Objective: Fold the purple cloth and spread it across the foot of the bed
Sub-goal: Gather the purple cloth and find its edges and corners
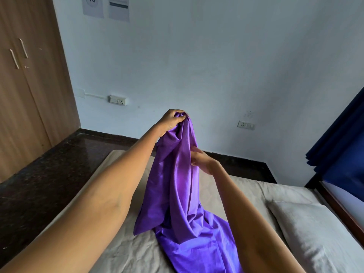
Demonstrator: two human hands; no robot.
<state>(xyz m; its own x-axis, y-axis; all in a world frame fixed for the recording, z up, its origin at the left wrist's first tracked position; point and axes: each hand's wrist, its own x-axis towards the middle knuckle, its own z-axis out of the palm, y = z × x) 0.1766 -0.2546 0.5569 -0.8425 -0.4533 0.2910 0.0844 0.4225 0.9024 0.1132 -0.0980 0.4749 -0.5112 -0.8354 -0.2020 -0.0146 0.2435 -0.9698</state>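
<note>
Purple cloth (177, 186), sheeny woven fabric: hanging bunched from the raised left hand (171, 120), its lower part trailing in loose folds onto the bed (126, 251), which is carrying a pale sheet and a pillow (307, 229) at the right. Risks, as judged: the gathered top is slipping-prone, since the weave looks smooth and the weight is hanging from one clump; an edge picked wrongly by the right hand (202, 160) is likely giving a twisted, uneven fold; the trailing end is liable to be dragging and rucking the sheet when lifted. Left fingers (180, 115): curling tightly round the bunched top of the cloth, gripping it high above the bed. Right fingers (194, 149): lying fairly straight and slightly spread, touching the hanging cloth's right edge partway down; whether they are pinching a layer is not showing. Step in hand, as judged: sorting out an edge or corner ahead of the first fold; nothing is yet lying flat across the foot.
</note>
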